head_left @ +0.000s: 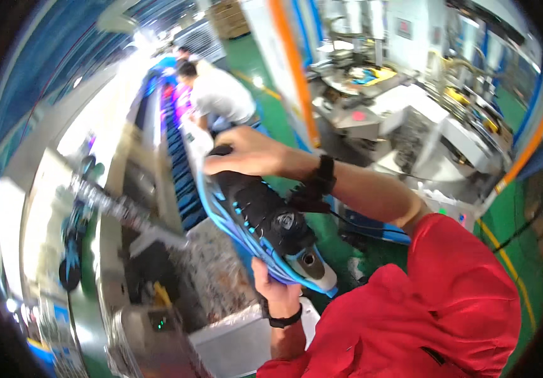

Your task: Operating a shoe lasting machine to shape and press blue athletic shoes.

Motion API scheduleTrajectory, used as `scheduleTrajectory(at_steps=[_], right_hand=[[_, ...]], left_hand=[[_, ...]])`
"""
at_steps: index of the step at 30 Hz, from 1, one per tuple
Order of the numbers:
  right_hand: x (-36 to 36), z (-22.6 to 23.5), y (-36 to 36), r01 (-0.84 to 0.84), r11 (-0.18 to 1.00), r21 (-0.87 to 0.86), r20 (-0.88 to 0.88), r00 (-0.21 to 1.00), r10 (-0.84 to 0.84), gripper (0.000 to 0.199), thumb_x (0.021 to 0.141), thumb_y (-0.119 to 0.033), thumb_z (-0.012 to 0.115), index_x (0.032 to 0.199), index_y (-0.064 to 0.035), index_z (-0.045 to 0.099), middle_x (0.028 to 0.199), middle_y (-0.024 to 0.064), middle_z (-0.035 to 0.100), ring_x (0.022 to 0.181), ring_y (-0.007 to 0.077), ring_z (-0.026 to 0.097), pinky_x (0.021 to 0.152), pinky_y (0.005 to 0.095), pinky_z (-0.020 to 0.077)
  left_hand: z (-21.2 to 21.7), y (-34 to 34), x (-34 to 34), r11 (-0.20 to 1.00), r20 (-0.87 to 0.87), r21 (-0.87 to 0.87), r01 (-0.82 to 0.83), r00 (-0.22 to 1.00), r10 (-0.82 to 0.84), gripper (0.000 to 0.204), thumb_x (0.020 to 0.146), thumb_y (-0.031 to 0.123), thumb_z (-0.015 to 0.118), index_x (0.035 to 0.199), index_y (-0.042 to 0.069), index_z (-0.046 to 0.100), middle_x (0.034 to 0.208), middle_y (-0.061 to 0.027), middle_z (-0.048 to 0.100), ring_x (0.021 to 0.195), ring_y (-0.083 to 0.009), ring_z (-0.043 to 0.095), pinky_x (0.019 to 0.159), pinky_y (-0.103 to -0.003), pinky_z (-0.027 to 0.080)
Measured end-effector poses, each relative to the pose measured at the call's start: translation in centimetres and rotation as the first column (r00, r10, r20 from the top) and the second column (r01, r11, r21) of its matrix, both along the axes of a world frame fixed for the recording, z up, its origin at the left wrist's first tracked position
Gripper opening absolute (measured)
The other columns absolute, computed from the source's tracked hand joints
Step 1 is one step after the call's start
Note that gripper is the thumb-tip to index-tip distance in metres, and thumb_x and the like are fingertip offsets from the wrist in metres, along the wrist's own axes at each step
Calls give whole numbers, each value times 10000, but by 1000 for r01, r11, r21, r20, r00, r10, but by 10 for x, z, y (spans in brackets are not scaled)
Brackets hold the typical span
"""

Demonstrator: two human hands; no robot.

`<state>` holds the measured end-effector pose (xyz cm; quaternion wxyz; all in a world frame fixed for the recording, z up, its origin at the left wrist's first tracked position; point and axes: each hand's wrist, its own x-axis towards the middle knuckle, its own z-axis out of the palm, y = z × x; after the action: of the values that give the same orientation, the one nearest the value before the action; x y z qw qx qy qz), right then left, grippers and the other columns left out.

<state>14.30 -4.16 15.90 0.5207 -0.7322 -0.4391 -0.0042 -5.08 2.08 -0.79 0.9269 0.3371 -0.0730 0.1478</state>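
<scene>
I hold a black shoe (262,211) with a blue sole and blue laces up in front of me, its toe pointing up and left. My right hand (246,152), with a black band on its wrist, lies over the toe end. My left hand (273,288), wearing a black wristwatch, grips the grey-and-blue heel from below. My red sleeve (448,296) fills the lower right.
A long line of blue trays (180,170) runs away at the left, with a person in a white shirt (221,94) bent over it. Metal machinery (151,321) and a grey box (233,340) sit below the shoe. Cluttered white benches (397,113) stand on the green floor at right.
</scene>
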Motion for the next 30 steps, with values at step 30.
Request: scheduleTrajectory(at_steps=[30], right_hand=[[-94,-206,-676,968,-134,213,-474,-18,-880,635,718,19,716,1334,29,562,1169,51,650,1018,128,621,957,284,487]], left_hand=[[-169,-629,454,106,-106,989,105,994,5,572,815,387,769,1123,-76,634,1091,-264,689,1046,-438,657,936,-487,513]])
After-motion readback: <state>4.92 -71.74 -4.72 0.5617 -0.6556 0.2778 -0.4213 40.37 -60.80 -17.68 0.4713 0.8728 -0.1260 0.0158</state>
